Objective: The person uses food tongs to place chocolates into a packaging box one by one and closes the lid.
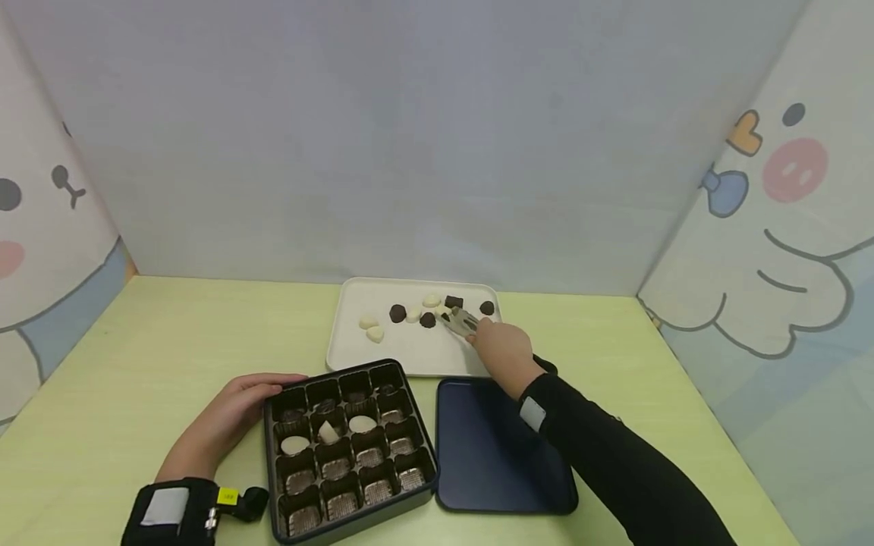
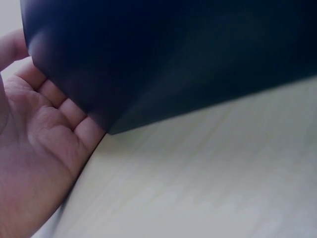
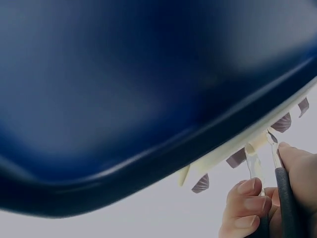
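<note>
My left hand (image 1: 235,409) grips the far left corner of a dark divided chocolate box (image 1: 369,519), which sits turned at an angle. Three white chocolates stand in its second row, one of them tipped up (image 1: 328,433); dark pieces show faintly in the far row. In my right hand (image 1: 505,353) is a pair of tongs (image 1: 460,322), reaching over the white tray (image 1: 423,356). Their tips are around a white chocolate (image 3: 250,148) in the right wrist view. Dark and white chocolates lie about them, among them a dark one (image 1: 427,320) and a dark block (image 1: 454,302).
A dark blue flat lid or tray (image 1: 505,455) lies right of the box, under my right forearm. Two white chocolates (image 1: 375,334) are at the tray's left part, and a dark chocolate (image 1: 487,308) is near its right edge. A pale wall (image 1: 410,152) rises behind the table.
</note>
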Tool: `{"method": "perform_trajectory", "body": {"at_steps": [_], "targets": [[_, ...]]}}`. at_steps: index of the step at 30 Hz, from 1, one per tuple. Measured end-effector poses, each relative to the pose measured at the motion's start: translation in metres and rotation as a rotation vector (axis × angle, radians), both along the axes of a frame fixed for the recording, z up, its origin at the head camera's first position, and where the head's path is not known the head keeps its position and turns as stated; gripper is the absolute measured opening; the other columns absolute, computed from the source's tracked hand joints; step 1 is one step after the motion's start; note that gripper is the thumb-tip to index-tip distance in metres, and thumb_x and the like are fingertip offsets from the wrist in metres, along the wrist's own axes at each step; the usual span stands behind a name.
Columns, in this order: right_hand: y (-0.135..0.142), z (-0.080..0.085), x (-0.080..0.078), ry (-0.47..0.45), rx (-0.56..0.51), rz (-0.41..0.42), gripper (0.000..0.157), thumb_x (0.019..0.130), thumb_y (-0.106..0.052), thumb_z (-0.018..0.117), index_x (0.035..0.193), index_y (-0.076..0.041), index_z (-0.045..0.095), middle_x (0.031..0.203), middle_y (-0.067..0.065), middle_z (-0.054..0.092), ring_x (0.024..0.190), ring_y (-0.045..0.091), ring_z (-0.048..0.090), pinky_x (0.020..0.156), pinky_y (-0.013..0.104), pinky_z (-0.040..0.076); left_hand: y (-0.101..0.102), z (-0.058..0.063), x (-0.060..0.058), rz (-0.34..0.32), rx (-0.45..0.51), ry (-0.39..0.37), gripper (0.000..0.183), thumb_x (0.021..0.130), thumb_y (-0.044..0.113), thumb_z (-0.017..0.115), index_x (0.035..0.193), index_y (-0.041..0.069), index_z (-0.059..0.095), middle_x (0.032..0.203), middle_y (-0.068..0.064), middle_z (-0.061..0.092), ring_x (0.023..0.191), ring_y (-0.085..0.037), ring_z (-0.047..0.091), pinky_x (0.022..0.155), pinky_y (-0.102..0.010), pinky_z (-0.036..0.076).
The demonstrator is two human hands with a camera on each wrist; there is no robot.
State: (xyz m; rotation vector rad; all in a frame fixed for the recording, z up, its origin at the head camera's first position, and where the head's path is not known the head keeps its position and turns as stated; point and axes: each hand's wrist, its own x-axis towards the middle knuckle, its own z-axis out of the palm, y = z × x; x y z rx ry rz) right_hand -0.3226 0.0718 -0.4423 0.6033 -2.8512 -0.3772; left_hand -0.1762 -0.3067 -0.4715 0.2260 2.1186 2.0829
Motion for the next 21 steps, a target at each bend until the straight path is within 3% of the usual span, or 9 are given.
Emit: {"method": "perform_trajectory", "body": {"at_steps": [7, 21], "targets": [[0.018, -0.004, 0.023, 0.114, 0.042, 0.101, 0.042, 0.091, -0.043, 0.048, 0.067, -0.009, 0.041, 0.044, 0.001, 0.033, 0.033, 0.014, 0.032, 0.031, 0.027, 0.028, 0.000, -0.001, 0.000, -0.003, 0.005, 0.008, 0.034, 0.095, 0.021, 0.044, 0.121, 0.000, 0.053, 0.122, -0.004, 0.057, 0.117, -0.019, 0.043, 0.092, -0.018, 0.038], [0.040, 0.002, 0.056, 0.048, -0.039, 0.135, 0.039, 0.090, -0.041, 0.052, 0.070, -0.009, 0.040, 0.043, 0.000, 0.034, 0.034, 0.012, 0.032, 0.031, 0.027, 0.029, 0.000, -0.004, -0.002, -0.013, -0.008, 0.003, 0.036, 0.096, 0.025, 0.043, 0.122, 0.002, 0.052, 0.124, -0.004, 0.055, 0.117, -0.018, 0.043, 0.091, -0.018, 0.038]]}}
